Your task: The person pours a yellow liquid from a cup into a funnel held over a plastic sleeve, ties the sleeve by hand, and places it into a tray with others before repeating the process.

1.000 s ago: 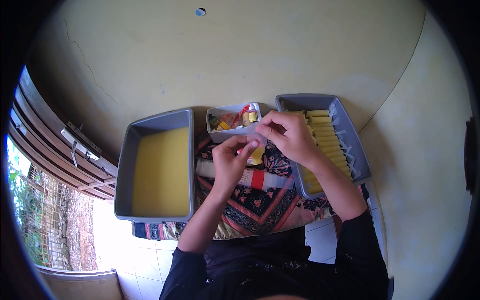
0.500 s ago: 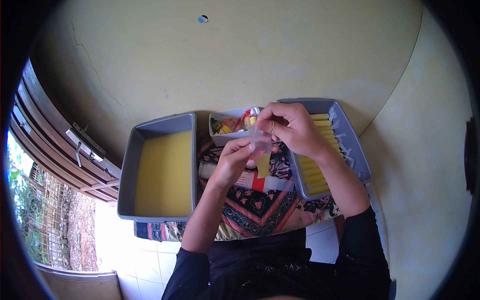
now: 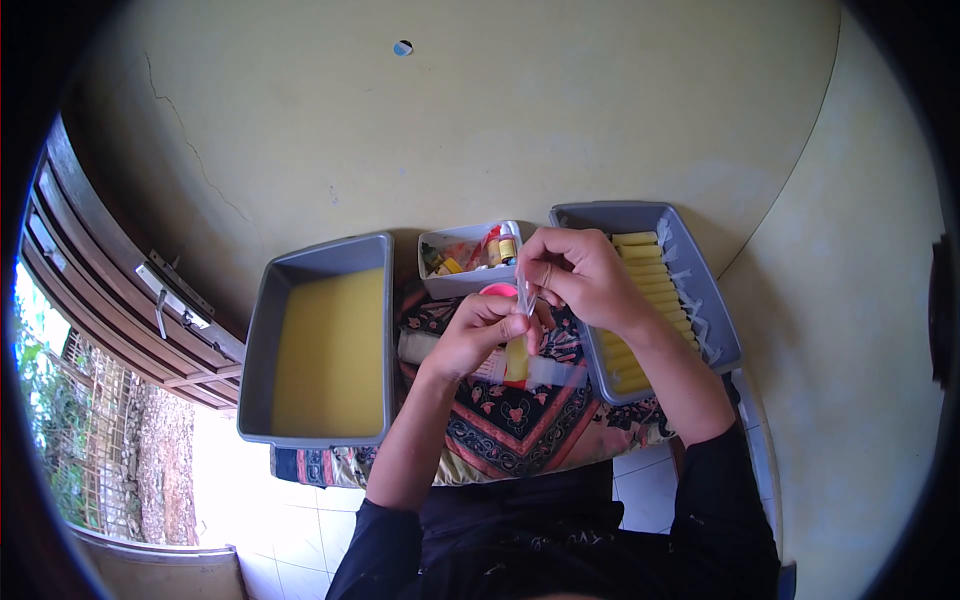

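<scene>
A clear plastic bag (image 3: 517, 358) with yellow liquid in its lower part hangs upright over the patterned cloth (image 3: 515, 425). My left hand (image 3: 480, 332) pinches it just above the liquid. Above and to the right, my right hand (image 3: 575, 275) grips the gathered top of the same bag. Below the hands lie a red-and-white packet (image 3: 490, 366) and a stack of clear plastic (image 3: 555, 372). Behind my left hand a pink round rim (image 3: 498, 289) shows in part.
On the left stands a grey tub (image 3: 258, 350) of yellow liquid. A grey tray (image 3: 735, 330) at the right holds several filled yellow tubes (image 3: 645, 280). A white box (image 3: 465, 284) with small bottles sits at the back, near the wall.
The bag's upper part, flat and spread before, is now narrowed and gathered between my hands. My right hand has moved slightly down, and my left hand now holds the bag lower.
</scene>
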The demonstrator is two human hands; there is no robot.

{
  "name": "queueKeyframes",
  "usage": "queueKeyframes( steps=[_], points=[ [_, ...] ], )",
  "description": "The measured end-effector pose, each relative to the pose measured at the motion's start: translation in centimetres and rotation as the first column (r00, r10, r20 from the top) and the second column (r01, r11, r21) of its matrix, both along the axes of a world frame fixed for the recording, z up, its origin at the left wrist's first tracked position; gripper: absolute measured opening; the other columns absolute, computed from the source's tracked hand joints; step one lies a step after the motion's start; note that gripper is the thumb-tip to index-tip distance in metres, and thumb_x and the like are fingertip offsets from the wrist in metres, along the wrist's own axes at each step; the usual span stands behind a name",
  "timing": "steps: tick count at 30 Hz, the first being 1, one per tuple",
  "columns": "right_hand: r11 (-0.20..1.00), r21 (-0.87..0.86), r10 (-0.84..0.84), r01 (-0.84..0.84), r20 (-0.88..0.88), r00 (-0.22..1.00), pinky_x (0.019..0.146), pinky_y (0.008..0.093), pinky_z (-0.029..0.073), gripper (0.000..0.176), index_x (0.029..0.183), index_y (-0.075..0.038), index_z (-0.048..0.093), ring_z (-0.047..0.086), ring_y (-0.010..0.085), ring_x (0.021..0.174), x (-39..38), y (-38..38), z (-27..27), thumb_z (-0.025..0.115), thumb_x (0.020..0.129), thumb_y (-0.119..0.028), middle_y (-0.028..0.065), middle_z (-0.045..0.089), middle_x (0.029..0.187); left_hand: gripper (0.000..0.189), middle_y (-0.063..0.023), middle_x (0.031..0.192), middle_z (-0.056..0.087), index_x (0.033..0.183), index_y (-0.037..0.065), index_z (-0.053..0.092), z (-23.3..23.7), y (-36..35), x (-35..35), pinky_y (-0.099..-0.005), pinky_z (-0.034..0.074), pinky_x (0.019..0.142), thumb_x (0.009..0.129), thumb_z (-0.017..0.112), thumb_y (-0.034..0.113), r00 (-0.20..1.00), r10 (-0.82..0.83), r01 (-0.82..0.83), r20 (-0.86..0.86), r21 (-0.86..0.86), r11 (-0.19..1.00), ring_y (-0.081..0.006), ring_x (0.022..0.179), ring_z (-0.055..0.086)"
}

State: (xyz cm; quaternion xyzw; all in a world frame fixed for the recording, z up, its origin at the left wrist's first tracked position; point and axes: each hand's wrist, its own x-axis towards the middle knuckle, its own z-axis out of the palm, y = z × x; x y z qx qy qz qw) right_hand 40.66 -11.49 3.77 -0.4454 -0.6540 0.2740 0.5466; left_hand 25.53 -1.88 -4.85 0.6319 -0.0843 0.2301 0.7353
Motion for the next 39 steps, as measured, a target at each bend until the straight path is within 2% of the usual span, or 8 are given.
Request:
queueKeyframes(
  steps=[2,4,13,22,29,35,38,39],
  points=[
    [0.999,0.005,-0.045,0.045,-0.016,0.999,0.048,0.0189,0.036,0.008,0.082,0.001,0.059,0.046,0.0032,0.054,-0.1,-0.2,0.1,0.058,0.09,-0.001,0.0023,0.058,0.068,0.031,-0.0075,0.08,0.064,0.083,-0.001,0.064,0.1,-0.5,-0.2,-0.0297,0.047,0.077,0.094,0.057,0.027,0.998,0.056,-0.056,-0.002,-0.018,0.998,-0.0144,0.08,0.06],
    [0.996,-0.042,-0.077,0.074,-0.063,0.995,0.049,0.021,0.041,0.007,0.082,0.003,0.061,0.052,0.0049,0.055,0.0,-0.5,0.4,0.059,0.087,-0.001,0.0031,0.061,0.068,0.03,-0.0083,0.082,0.064,0.082,-0.001,0.064,0.0,-0.7,-0.3,-0.0301,0.047,0.077,0.094,0.056,0.025,0.996,0.084,-0.083,0.015,-0.024,0.996,-0.0145,0.08,0.06],
    [0.988,-0.084,-0.139,0.126,-0.172,0.975,0.049,0.019,0.039,0.008,0.082,0.0,0.06,0.05,0.0051,0.054,0.8,-0.3,-0.4,0.057,0.089,-0.002,0.0047,0.06,0.07,0.029,-0.0118,0.093,0.063,0.083,-0.002,0.063,-0.9,-1.5,-1.2,-0.0323,0.046,0.081,0.096,0.053,0.021,0.985,0.169,-0.17,-0.043,-0.043,0.984,-0.0163,0.083,0.06],
    [0.99,-0.087,0.098,-0.112,-0.153,0.983,0.052,0.0195,0.042,0.009,0.083,0.0,0.059,0.053,0.0062,0.056,0.9,0.1,-0.5,0.056,0.091,-0.003,0.004,0.06,0.07,0.04,-0.0095,0.087,0.064,0.107,-0.005,0.061,0.5,-1.3,-0.4,-0.0287,0.046,0.077,0.096,0.052,0.033,0.998,0.062,-0.055,0.026,-0.223,0.973,-0.016,0.083,0.061],
    [0.998,-0.041,-0.044,0.039,-0.137,0.99,0.05,0.0194,0.041,0.01,0.082,0.0,0.059,0.051,0.0059,0.055,0.3,-0.2,-1.3,0.057,0.091,-0.003,0.0038,0.059,0.069,0.029,-0.0063,0.083,0.064,0.082,-0.001,0.064,0.0,-0.9,-0.6,-0.0293,0.044,0.079,0.095,0.055,0.023,0.988,0.144,-0.145,-0.047,-0.007,0.989,-0.0147,0.086,0.058],
    [0.993,-0.023,-0.121,0.118,-0.184,0.975,0.049,0.019,0.039,0.011,0.08,0.0,0.059,0.049,0.0059,0.053,0.4,-0.1,-1.7,0.056,0.091,-0.002,0.0044,0.059,0.068,0.03,-0.0077,0.084,0.064,0.08,0.0,0.063,-1.1,-2.0,-1.5,-0.0353,0.041,0.09,0.095,0.054,0.025,0.981,0.175,-0.181,-0.087,-0.056,0.982,-0.0179,0.102,0.053],
    [0.994,-0.055,-0.098,0.089,-0.2,0.975,0.052,0.0186,0.041,0.01,0.083,-0.001,0.058,0.05,0.0047,0.056,0.7,0.4,-2.4,0.054,0.092,-0.003,0.003,0.059,0.071,0.031,-0.0078,0.088,0.064,0.077,0.001,0.061,-0.6,-2.0,-1.8,-0.0337,0.039,0.091,0.095,0.054,0.025,0.966,0.227,-0.235,-0.123,-0.054,0.97,-0.0175,0.1,0.054],
    [0.988,0.02,-0.15,0.154,-0.131,0.98,0.06,0.0226,0.045,0.004,0.09,0.0,0.059,0.056,0.009,0.067,0.7,0.6,-2.8,0.056,0.09,-0.002,0.0059,0.062,0.08,0.031,-0.0078,0.088,0.064,0.077,0.001,0.061,-0.3,-2.0,-1.8,-0.0337,0.039,0.091,0.095,0.054,0.025,0.966,0.228,-0.236,-0.122,-0.054,0.97,-0.0175,0.1,0.054]
  ],
)
